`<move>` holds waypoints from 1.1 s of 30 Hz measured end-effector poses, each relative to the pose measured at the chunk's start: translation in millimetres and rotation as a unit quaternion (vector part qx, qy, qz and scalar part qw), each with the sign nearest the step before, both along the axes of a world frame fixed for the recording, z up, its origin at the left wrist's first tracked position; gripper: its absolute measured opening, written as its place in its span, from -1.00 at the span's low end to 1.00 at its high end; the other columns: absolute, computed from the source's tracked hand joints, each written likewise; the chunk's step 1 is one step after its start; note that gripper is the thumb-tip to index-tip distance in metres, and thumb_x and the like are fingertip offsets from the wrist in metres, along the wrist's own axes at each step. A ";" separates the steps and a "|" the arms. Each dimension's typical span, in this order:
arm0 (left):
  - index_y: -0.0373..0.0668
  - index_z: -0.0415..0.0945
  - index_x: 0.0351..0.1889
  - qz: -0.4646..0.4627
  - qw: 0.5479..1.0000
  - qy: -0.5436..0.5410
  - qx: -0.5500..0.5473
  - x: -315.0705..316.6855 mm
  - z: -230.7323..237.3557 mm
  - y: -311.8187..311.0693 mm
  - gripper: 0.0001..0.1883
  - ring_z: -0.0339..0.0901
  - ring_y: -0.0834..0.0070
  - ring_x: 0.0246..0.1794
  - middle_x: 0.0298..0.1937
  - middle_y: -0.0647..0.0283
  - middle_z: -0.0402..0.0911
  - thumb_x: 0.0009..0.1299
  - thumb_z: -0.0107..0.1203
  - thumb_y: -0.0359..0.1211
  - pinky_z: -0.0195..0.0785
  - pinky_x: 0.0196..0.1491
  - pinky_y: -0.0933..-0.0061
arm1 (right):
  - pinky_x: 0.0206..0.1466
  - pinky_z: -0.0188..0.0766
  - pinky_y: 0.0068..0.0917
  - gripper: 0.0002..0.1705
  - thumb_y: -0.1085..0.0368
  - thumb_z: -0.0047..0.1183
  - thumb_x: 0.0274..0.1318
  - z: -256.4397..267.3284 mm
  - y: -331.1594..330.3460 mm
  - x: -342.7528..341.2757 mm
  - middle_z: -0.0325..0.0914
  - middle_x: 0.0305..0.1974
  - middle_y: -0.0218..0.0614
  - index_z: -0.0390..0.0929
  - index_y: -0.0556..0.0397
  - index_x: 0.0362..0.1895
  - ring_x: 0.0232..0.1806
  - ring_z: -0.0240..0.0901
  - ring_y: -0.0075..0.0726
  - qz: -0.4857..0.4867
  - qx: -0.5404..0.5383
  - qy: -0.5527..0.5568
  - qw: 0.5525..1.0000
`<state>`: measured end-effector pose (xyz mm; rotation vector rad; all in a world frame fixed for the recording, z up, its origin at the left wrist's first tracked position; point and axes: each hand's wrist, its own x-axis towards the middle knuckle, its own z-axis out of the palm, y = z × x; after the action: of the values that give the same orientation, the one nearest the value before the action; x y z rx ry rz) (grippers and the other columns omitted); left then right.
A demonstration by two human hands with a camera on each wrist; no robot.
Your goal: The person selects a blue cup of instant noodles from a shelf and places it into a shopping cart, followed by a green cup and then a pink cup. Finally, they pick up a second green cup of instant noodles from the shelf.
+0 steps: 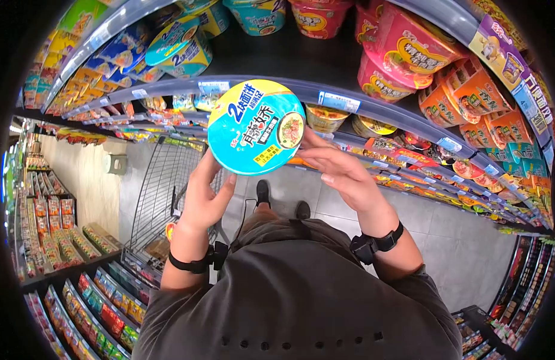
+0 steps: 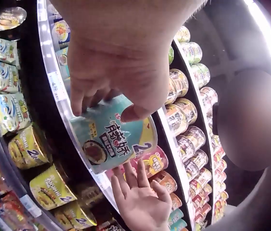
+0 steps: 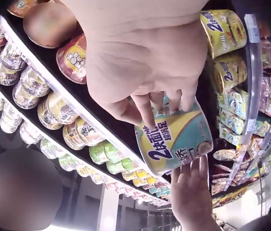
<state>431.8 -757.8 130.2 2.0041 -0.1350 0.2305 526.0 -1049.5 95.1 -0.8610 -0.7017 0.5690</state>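
A teal and yellow instant noodle tub (image 1: 256, 127) is held up before the shelves, its printed lid toward the head camera. My left hand (image 1: 205, 195) holds it at the lower left, and in the left wrist view the thumb of that hand (image 2: 121, 67) lies across the tub (image 2: 113, 134). At the tub's right side is my right hand (image 1: 346, 177), its fingers loosely extended and their tips at the wall. The right wrist view shows this hand (image 3: 145, 72) over the tub (image 3: 176, 139), fingers touching it. Part of the left fingers is hidden behind the tub.
Shelves of noodle tubs curve round the front and right, with pink tubs (image 1: 403, 51) and orange tubs (image 1: 478, 93) near the right hand. A wire shopping cart (image 1: 163, 192) stands at the left. Lower left are racks of packets (image 1: 112, 306). Grey floor (image 1: 409, 216) shows beyond my feet.
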 end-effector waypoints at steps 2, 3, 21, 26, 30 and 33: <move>-0.45 0.17 0.53 -0.002 1.000 0.007 0.017 -15.4 -0.7 3.3 -0.27 0.57 0.12 0.34 0.25 -0.13 0.60 0.35 0.10 -0.59 0.35 0.39 0.17 | 0.68 -0.19 -0.02 -0.49 0.31 0.03 0.38 2.7 4.0 -9.7 -0.19 0.69 0.11 0.48 0.22 0.36 0.74 -0.30 0.04 0.010 -0.001 0.006 1.000; -0.45 0.17 0.53 0.006 1.000 0.006 0.016 -22.6 1.2 4.2 -0.27 0.57 0.12 0.34 0.25 -0.13 0.60 0.35 0.10 -0.59 0.35 0.39 0.17 | 0.68 -0.20 -0.03 -0.49 0.32 0.03 0.38 0.2 6.2 -13.0 -0.20 0.69 0.11 0.49 0.23 0.35 0.75 -0.31 0.04 0.002 -0.032 -0.023 0.999; -0.37 0.22 0.51 0.176 0.977 0.094 0.071 -259.6 -0.4 141.4 -0.26 0.58 0.00 0.31 0.21 -0.18 0.64 0.33 0.18 -0.52 0.35 0.36 0.18 | 0.66 -0.01 -0.09 -0.43 0.28 0.05 0.39 -13.2 193.8 -125.4 0.22 0.57 -0.08 0.43 0.24 0.41 0.62 0.11 -0.16 0.247 -0.164 0.017 0.955; -0.41 0.27 0.49 0.247 0.963 0.093 0.057 -349.4 -22.8 178.9 -0.30 0.60 0.23 0.27 0.19 -0.08 0.65 0.33 0.16 -0.58 0.33 0.36 0.29 | 0.65 0.03 0.06 -0.38 0.25 0.09 0.35 -4.5 259.1 -168.8 0.35 0.47 -0.02 0.38 0.31 0.41 0.55 0.23 -0.04 0.318 -0.169 0.086 0.929; -0.41 0.25 0.51 0.268 0.959 0.086 0.032 -404.1 -31.9 200.9 -0.28 0.60 0.17 0.29 0.22 -0.11 0.64 0.34 0.17 -0.56 0.37 0.34 0.26 | 0.63 0.08 0.00 -0.41 0.28 0.07 0.37 -11.5 301.4 -198.8 0.42 0.42 -0.06 0.39 0.28 0.41 0.52 0.29 -0.09 0.363 -0.174 0.105 0.910; -0.42 0.23 0.52 0.272 0.959 0.076 0.001 -436.4 -36.6 214.6 -0.26 0.55 0.06 0.34 0.29 -0.18 0.58 0.35 0.19 -0.53 0.33 0.39 0.20 | 0.63 0.10 0.00 -0.44 0.30 0.06 0.36 -14.4 331.9 -221.0 0.44 0.40 -0.06 0.41 0.28 0.37 0.50 0.32 -0.09 0.377 -0.170 0.139 0.900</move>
<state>-4.5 -543.2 93.5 2.0155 0.5230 0.4213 305.0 -717.6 80.7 -0.7863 -0.6677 1.5201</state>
